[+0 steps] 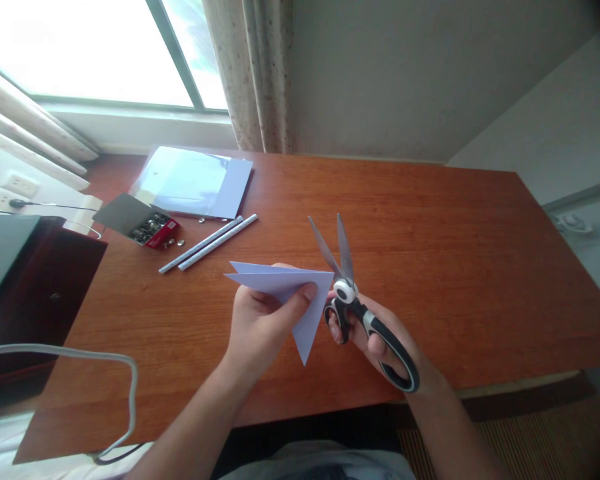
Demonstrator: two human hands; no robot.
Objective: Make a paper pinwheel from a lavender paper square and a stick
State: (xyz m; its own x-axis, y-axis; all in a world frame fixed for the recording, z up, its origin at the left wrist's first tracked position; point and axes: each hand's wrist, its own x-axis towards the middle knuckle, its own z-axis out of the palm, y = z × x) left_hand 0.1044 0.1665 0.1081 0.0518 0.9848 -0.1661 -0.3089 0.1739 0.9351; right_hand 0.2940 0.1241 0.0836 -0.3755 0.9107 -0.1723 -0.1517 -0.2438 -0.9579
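Holding paper (pixel 280 283) right of tack-filled box (pixel 164 235)

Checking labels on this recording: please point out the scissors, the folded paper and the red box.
Scissors (pixel 345 291): head view, on the white pivot.
Folded paper (pixel 284 283): head view, on its front layer.
Red box (pixel 163 236): head view, on its red side wall.

The person wears a pale grey-white top (pixel 325 463), of which only a rounded part is seen at the lower border. On its front there is a darker patch (pixel 346 474), possibly a print, too much cut off for reading. The left forearm (pixel 195 413) and the right forearm (pixel 443 407) are bare, as are the left hand (pixel 263 317) and the right hand (pixel 375 333).
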